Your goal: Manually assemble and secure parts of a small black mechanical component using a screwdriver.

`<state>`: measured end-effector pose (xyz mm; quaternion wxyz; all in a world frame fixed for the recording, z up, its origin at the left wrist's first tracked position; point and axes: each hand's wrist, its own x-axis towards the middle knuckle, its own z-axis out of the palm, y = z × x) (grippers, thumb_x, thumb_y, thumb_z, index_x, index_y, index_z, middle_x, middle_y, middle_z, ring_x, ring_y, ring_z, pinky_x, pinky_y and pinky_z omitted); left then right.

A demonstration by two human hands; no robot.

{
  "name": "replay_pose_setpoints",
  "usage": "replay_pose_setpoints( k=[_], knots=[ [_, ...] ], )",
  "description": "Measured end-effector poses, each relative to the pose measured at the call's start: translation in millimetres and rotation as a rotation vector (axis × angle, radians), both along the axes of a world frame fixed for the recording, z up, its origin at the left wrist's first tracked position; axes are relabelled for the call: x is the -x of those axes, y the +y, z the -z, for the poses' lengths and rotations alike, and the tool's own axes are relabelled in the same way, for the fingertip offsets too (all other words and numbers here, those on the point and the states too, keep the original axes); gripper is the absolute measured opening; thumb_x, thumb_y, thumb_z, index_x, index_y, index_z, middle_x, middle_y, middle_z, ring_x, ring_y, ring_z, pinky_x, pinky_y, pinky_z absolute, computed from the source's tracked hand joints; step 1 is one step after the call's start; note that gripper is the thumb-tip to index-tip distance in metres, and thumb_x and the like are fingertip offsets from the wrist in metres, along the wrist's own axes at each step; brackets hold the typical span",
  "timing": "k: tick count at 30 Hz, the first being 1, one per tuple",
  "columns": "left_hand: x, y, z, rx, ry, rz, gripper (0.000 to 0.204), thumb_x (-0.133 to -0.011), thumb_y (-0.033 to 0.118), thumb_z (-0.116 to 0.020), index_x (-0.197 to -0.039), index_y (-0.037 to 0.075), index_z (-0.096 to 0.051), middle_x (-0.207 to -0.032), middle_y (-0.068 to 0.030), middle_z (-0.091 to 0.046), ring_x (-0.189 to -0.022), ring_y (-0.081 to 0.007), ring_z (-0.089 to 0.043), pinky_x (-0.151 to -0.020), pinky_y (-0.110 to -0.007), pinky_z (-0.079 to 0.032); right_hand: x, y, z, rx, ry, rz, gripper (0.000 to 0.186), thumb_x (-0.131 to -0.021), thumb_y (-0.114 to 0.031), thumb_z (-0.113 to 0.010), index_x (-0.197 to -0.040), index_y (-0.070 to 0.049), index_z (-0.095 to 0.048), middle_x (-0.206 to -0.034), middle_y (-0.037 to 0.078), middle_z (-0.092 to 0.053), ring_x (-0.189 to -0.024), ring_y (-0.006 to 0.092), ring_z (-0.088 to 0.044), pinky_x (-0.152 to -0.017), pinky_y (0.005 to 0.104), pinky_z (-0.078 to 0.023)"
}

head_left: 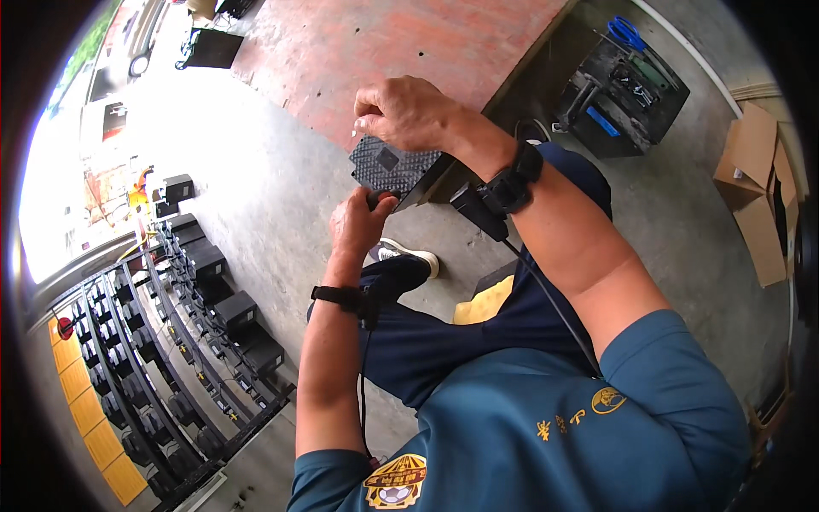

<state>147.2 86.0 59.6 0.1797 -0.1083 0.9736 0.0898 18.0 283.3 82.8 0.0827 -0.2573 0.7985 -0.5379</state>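
In front of me is a black box (401, 166) with a ribbed top and a smooth square in its middle. My left hand (360, 224) is closed at the box's near edge, pinching a small black piece (375, 198) between thumb and finger; whether it belongs to the box I cannot tell. Over the far side of the box, my right hand (405, 111) is bent at the wrist with its fingers curled inward. A tiny pale bit shows by its fingertips, too small to name. Dark straps with cables circle both wrists, and a small black device hangs by the right one.
To the left stands a rack (162, 358) with rows of black parts, beside several black boxes (235, 311). A dark tool stand (627, 98) at far right carries blue-handled scissors (625, 34) and loose screws. An open cardboard box (755, 196) lies at right. Yellow material (485, 303) shows between my legs.
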Motion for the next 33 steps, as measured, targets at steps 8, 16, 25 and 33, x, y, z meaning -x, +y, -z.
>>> replay_pose_setpoints(
  k=[8,16,25,33],
  knots=[
    [7,-17,7,-0.076,0.054,0.393,0.034,-0.085,0.034,-0.072,-0.103,0.005,-0.068,-0.088,-0.0165,-0.072,-0.089,-0.039,-0.068,-0.08,-0.048,-0.052,-1,-3,3,0.013,0.068,0.009,0.02,-0.09,-0.024,-0.067,-0.097,-0.006,-0.071,-0.089,0.015,-0.073,-0.083,0.0318,-0.071,-0.078,0.0408,-0.055],
    [3,3,-3,-0.063,0.023,-0.029,0.038,-0.086,0.036,-0.073,-0.109,0.006,-0.068,-0.094,-0.0124,-0.076,-0.091,-0.0337,-0.071,-0.083,-0.043,-0.054,-2,-2,6,-0.013,0.061,0.016,0.022,-0.088,-0.027,-0.069,-0.096,-0.007,-0.072,-0.087,0.015,-0.073,-0.084,0.0323,-0.071,-0.078,0.0421,-0.054],
    [0,-10,-4,-0.042,0.116,0.429,0.029,-0.08,0.02,-0.077,-0.104,0.008,-0.068,-0.092,-0.0119,-0.071,-0.093,-0.0332,-0.069,-0.081,-0.041,-0.054,-3,-7,6,-0.133,0.017,-0.056,0.024,-0.088,-0.027,-0.068,-0.1,-0.006,-0.071,-0.094,0.016,-0.073,-0.088,0.0333,-0.07,-0.08,0.0423,-0.054],
    [-16,-42,24,-0.379,0.056,-0.058,0.047,-0.075,0.012,-0.078,-0.119,0.004,-0.066,-0.091,-0.0107,-0.072,-0.086,-0.022,-0.07,-0.079,-0.035,-0.055,-25,-29,7,-0.349,0.08,-0.285,0.028,-0.088,-0.022,-0.066,-0.113,-0.008,-0.066,-0.107,0.015,-0.071,-0.103,0.0324,-0.068,-0.089,0.0434,-0.053]
  ],
)
